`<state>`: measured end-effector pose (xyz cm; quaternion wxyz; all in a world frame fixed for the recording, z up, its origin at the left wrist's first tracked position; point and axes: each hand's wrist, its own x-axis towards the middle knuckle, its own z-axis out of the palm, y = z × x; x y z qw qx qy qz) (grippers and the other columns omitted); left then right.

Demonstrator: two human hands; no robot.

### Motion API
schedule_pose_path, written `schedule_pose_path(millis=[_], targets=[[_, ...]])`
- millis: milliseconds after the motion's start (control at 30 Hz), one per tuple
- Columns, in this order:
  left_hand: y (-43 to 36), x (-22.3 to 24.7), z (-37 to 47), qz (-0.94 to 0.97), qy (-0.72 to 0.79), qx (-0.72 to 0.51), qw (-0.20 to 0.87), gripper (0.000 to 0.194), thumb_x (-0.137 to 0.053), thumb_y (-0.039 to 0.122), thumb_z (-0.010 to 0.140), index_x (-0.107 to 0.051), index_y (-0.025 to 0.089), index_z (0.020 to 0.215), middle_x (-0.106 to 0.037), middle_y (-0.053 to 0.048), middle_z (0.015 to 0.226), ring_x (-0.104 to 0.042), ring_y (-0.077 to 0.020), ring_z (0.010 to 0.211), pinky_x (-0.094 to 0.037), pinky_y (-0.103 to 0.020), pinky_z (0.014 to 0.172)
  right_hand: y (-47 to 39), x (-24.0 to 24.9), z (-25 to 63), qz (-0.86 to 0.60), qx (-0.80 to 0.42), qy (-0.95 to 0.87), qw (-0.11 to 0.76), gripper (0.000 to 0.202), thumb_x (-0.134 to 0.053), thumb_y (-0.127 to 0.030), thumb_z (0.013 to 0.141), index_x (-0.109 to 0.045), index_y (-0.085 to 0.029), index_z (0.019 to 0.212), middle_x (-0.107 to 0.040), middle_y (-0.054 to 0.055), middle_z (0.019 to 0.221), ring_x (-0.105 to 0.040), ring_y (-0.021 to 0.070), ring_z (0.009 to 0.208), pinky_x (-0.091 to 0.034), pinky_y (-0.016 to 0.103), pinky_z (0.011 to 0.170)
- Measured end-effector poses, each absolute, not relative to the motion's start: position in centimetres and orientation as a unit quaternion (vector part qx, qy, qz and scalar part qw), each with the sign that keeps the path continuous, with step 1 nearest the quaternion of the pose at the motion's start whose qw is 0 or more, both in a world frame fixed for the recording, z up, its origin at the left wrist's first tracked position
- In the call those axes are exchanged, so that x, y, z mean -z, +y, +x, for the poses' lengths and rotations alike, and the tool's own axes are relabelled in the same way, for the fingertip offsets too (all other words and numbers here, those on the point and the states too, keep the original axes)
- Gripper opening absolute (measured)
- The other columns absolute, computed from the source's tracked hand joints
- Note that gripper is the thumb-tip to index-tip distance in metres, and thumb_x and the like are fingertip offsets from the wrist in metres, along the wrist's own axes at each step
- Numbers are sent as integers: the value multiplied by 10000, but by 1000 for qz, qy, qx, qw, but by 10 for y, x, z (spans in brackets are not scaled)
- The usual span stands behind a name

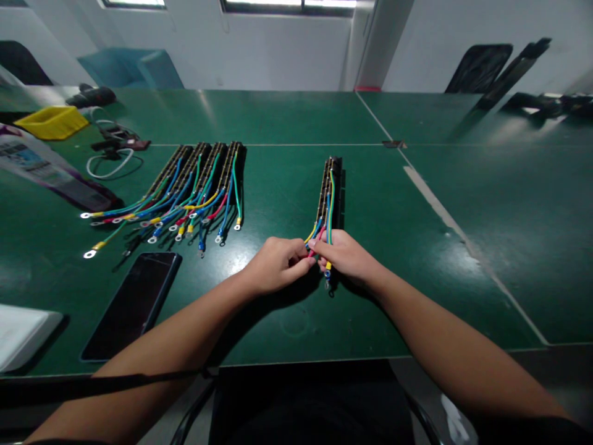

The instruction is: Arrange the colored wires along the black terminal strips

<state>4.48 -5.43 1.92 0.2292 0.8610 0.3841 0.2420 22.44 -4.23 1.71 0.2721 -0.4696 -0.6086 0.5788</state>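
A dark terminal block (327, 185) lies lengthwise on the green table in front of me, with yellow, blue, red and green-yellow wires coming off its near end. My left hand (282, 262) has thumb and fingers pinched on the red wire (313, 253) near its end. From the other side my right hand (347, 256) closes on the same wires, its thumb over the red one. Below its fingers a ring terminal (328, 275) sticks out. The tips inside both pinches are partly hidden.
Several similar wired terminal blocks (231, 162) lie side by side at the left, wires toward me. Nearer is a phone (134, 306). A bottle (50, 167), a yellow tray (53, 122), a white cable (109, 170) and a white box (25, 334) are at far left.
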Motion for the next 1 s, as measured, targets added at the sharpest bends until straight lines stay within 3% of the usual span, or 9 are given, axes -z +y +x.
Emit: schedule_pose_path(millis=[167, 467, 767, 1000], targets=[[-54, -16, 45, 858, 380, -246, 241, 287, -540, 365, 859, -546, 139, 682, -526, 41, 557, -426, -64, 474, -272, -190, 496, -41, -17, 224, -468, -573, -613, 276, 238, -540, -322, 855, -551, -138, 705, -518, -13, 513, -475, 84, 433, -373, 195, 419], [-56, -25, 46, 875, 380, -199, 225, 326, -380, 303, 944, -544, 140, 715, -554, 9, 588, -470, -92, 512, -273, -212, 515, -42, -17, 225, -463, -591, -602, 273, 221, -537, -348, 859, -529, -157, 748, -502, -29, 507, -485, 93, 422, -386, 201, 411], [-54, -17, 45, 863, 380, -233, 239, 281, -542, 363, 855, -554, 137, 688, -520, 39, 544, -433, -69, 475, -260, -192, 494, -40, -15, 226, -464, -561, -629, 271, 254, -541, -343, 849, -551, -142, 693, -529, -9, 524, -480, 89, 445, -381, 201, 429], [-55, -24, 47, 875, 376, -209, 221, 318, -401, 299, 932, -536, 140, 692, -535, 16, 571, -449, -86, 496, -270, -210, 509, -42, -17, 226, -467, -568, -620, 272, 242, -546, -364, 845, -539, -153, 726, -517, -15, 520, -498, 101, 441, -395, 206, 423]])
